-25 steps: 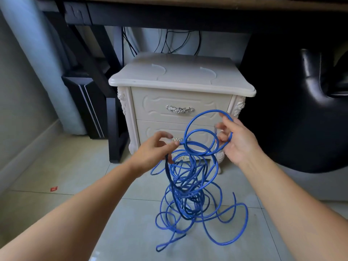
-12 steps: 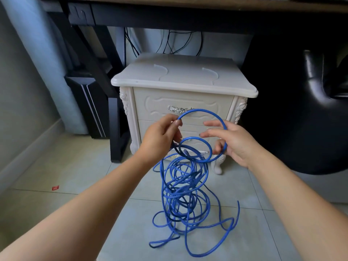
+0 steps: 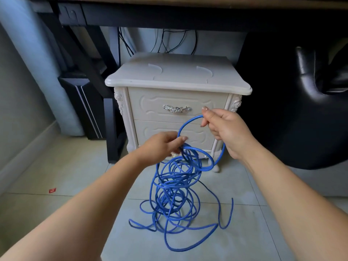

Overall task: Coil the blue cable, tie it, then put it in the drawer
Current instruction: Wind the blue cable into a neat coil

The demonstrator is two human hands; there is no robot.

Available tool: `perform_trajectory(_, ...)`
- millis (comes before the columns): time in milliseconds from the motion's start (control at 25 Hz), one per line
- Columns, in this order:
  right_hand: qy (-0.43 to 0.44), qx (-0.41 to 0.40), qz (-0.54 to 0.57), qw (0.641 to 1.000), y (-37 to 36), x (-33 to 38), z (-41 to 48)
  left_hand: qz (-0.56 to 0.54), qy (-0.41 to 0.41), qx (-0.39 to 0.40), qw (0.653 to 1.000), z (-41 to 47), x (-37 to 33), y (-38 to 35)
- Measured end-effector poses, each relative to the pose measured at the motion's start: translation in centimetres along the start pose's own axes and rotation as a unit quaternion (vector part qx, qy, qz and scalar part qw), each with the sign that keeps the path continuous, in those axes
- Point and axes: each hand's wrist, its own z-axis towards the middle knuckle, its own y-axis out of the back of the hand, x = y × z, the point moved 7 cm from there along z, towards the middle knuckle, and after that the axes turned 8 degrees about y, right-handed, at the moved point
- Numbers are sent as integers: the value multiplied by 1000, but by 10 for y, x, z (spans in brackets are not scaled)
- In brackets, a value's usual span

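A long blue cable (image 3: pixel 175 187) hangs in a loose tangle from both hands down to the tiled floor, where several loops sprawl. My left hand (image 3: pixel 162 146) pinches the cable at the top of the tangle. My right hand (image 3: pixel 224 129), higher and to the right, grips a wide loop that arcs between the two hands. Behind them stands a white nightstand (image 3: pixel 178 80) with two drawers; the top drawer (image 3: pixel 150 108) with its silver handle (image 3: pixel 177 108) is closed, and so is the lower one.
A dark desk frame (image 3: pixel 111 129) and a black computer tower (image 3: pixel 82 108) stand left of the nightstand. A black leather chair (image 3: pixel 301 102) fills the right side. Black wires (image 3: pixel 169 42) hang behind. A small red scrap (image 3: pixel 52 190) lies on the floor at left.
My right hand has moved up and to the right, drawing the loop wider. My left hand has dropped slightly with its pinch on the cable. The tangle on the floor has shifted.
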Motion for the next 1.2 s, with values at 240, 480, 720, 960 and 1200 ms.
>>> perform_trajectory(240,-12,-29,-191,981,9,-14,1,20,6,-53,998,-3,0,10)
perform_trajectory(480,-194,185,-137,953,-26,-33,-24,-29,16,-93,995,-10,4,21)
perform_trajectory(720,-238,248,-84,936,-40,-51,-36,-34,33,-89,995,-10,11,19)
perform_trajectory(960,-175,212,-183,944,-44,-49,-29,33,44,-106,993,-6,10,19)
perform_trajectory(1200,-239,231,-43,942,-47,-62,-36,55,55,-112,991,-3,20,21)
